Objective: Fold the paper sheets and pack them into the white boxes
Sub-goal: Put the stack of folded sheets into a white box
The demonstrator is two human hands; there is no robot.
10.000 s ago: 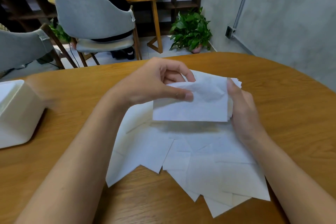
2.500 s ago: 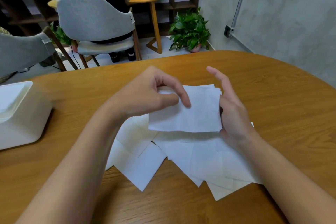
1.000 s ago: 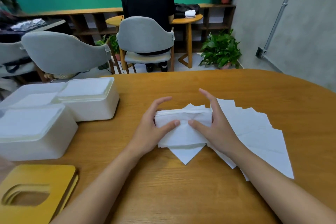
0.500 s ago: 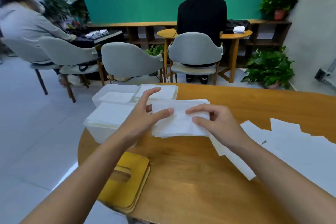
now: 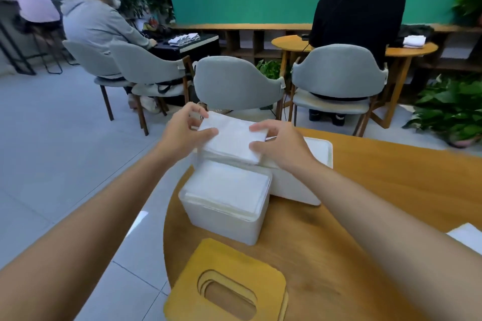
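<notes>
White folded paper stack (image 5: 232, 139), pinched at either end by left hand (image 5: 182, 133) and right hand (image 5: 281, 143), was held over white boxes (image 5: 221, 221) at bench (image 5: 365, 203) left edge; packing step, square lowering into an unfilled box judged next.

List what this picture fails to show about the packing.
Head view:
- Beneath the folded stack: covered by it, the left hand and the right hand.
- Far white box: top partly hidden by the right hand.
- Loose sheets: cut by the right edge.
- Yellow lid: cut by the bottom edge.
</notes>
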